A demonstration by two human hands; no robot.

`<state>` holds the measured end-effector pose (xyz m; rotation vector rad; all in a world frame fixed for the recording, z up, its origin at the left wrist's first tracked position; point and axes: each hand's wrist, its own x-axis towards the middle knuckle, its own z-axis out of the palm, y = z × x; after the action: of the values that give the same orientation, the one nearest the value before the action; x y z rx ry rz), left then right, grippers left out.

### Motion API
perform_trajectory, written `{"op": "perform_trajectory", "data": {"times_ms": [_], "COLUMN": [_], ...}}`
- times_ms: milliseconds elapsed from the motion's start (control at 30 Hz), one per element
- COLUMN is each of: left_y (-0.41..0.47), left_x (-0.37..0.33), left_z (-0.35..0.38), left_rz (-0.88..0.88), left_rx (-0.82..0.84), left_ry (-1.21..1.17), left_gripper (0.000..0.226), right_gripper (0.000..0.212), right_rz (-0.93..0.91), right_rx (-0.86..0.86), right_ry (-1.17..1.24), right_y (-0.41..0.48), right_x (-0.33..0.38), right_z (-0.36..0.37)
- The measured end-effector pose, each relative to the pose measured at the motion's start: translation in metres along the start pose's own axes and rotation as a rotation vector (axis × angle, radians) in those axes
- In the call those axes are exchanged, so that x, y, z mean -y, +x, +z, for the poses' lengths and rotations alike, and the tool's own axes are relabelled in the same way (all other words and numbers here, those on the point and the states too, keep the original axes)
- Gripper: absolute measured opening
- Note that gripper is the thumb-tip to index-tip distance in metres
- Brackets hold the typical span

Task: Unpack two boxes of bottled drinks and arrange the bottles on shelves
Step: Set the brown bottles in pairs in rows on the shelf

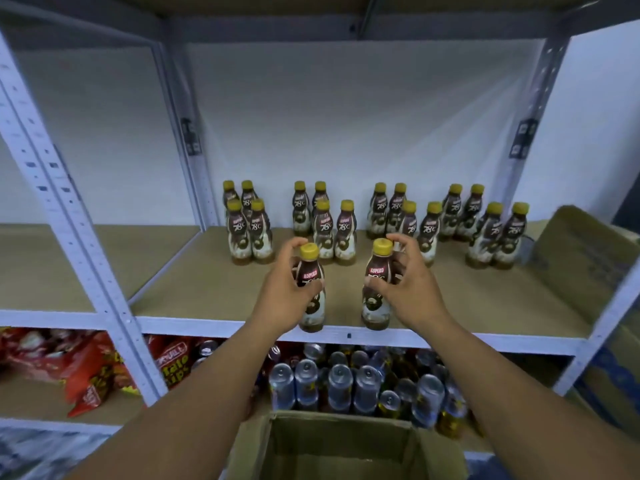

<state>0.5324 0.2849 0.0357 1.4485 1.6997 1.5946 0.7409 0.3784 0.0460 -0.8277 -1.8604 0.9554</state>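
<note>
Bottles with yellow caps stand on the shelf (207, 282) at the centre of the frame. The left hand (287, 292) grips the left bottle (313, 313) and the right hand (405, 282) grips the right bottle (374, 306), both upright near the shelf's front edge. More bottles (325, 223) stand grouped behind. A cardboard box (346, 445) sits open at bottom centre.

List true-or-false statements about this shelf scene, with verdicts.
1. The left hand grips the left bottle, and the right hand grips the right bottle. True.
2. Their caps are red. False: they are yellow.
3. Sixteen back bottles stand in four groups. True.
4. The lower shelf is bare. False: it holds drinks and snack bags.
</note>
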Motion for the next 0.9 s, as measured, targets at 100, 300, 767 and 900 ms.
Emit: {"op": "perform_trajectory", "data": {"times_ms": [100, 300, 767, 900], "left_y": [0.013, 0.033, 0.066, 0.068], "left_x": [0.013, 0.028, 0.051, 0.056], "left_z": [0.007, 0.019, 0.039, 0.042], "left_rz": [0.000, 0.050, 0.114, 0.085], "left_rx": [-0.022, -0.007, -0.059, -0.088], "left_ry": [-0.012, -0.002, -0.058, -0.114], "left_gripper": [0.069, 0.073, 0.074, 0.082], "right_gripper": [0.073, 0.075, 0.079, 0.082], "right_rz": [-0.009, -0.043, -0.104, -0.104], "right_rx": [-0.027, -0.038, -0.060, -0.099], "right_ry": [0.016, 0.019, 0.081, 0.083], "right_y": [0.009, 0.025, 0.060, 0.060], "right_x": [-0.017, -0.041, -0.070, -0.074], "right_z": [0.008, 0.022, 0.036, 0.043]}}
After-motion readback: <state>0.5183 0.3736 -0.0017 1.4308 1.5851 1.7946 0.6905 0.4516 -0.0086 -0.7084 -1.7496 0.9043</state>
